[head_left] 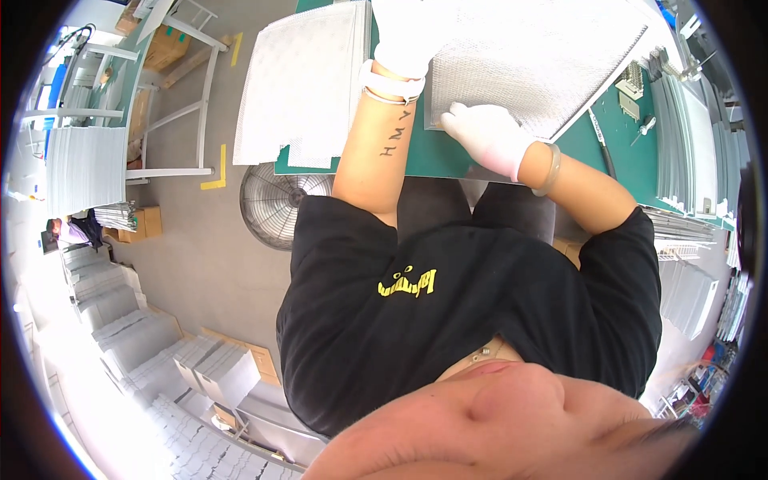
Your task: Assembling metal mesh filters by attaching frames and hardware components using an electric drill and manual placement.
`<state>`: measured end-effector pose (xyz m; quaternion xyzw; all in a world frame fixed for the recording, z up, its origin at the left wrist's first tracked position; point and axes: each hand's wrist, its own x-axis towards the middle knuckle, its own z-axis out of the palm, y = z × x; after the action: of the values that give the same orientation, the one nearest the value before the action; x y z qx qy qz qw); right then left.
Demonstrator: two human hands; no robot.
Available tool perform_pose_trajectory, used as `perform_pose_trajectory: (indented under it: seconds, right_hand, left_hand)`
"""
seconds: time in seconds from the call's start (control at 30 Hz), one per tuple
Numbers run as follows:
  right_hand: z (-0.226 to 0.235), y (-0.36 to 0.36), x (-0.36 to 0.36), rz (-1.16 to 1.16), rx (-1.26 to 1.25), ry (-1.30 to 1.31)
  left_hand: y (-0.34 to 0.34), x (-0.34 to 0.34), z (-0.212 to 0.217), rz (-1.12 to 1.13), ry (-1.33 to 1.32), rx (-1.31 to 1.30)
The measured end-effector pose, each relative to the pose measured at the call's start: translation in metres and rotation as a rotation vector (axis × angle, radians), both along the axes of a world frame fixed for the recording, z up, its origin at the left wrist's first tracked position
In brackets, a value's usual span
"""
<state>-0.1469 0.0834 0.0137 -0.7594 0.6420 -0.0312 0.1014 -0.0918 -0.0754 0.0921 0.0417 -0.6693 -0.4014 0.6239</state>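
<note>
A silvery mesh panel [544, 88] with a pale frame edge lies on the green table top [436, 156] in front of me. My right hand [484, 138], in a white glove, rests over the panel's near edge with its fingers drawn together. Whatever those fingers pinch is too small or hidden to make out. Toward the panel's left side reaches my left hand [404, 36], also white-gloved. Glare washes out its fingers, so their pose is lost. Left of that arm lies a stack of white perforated sheets [300, 84].
A black-and-white marker pen [600, 140] and small metal parts [630, 100] lie right of the panel. Grey panels [680, 144] stand farther right. Below the table's left edge is a round floor fan [280, 204]. A white-framed rack [200, 120] stands farther left.
</note>
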Motion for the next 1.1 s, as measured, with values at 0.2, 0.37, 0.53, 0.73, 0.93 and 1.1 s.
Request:
perform_pose_trajectory:
  seconds: [0.2, 0.37, 0.53, 0.73, 0.93, 1.1]
  right_hand:
    - [-0.004, -0.004, -0.014, 0.086, -0.104, -0.111]
    - [0.015, 0.093, -0.080, -0.416, -0.647, -0.630]
    - [-0.080, 0.222, -0.265, -1.073, -1.291, -0.835]
    - [-0.064, 0.220, -0.252, -0.952, -0.759, 0.245]
    - [-0.059, 0.208, -0.165, -0.940, -0.178, 0.138]
    - [-0.029, 0.252, -0.173, -1.000, -0.348, -0.504]
  left_hand:
    - [0.003, 0.000, 0.000, -0.083, -0.006, 0.057]
    - [0.013, 0.018, 0.000, 0.096, -0.030, -0.027]
    - [0.005, 0.013, 0.000, -0.232, 0.268, 0.005]
    - [0.086, 0.011, 0.172, -0.253, -1.019, -0.921]
    - [0.102, -0.064, 0.048, -0.262, -0.494, -1.356]
    - [0.105, -0.071, 0.034, -0.050, -0.491, -1.357]
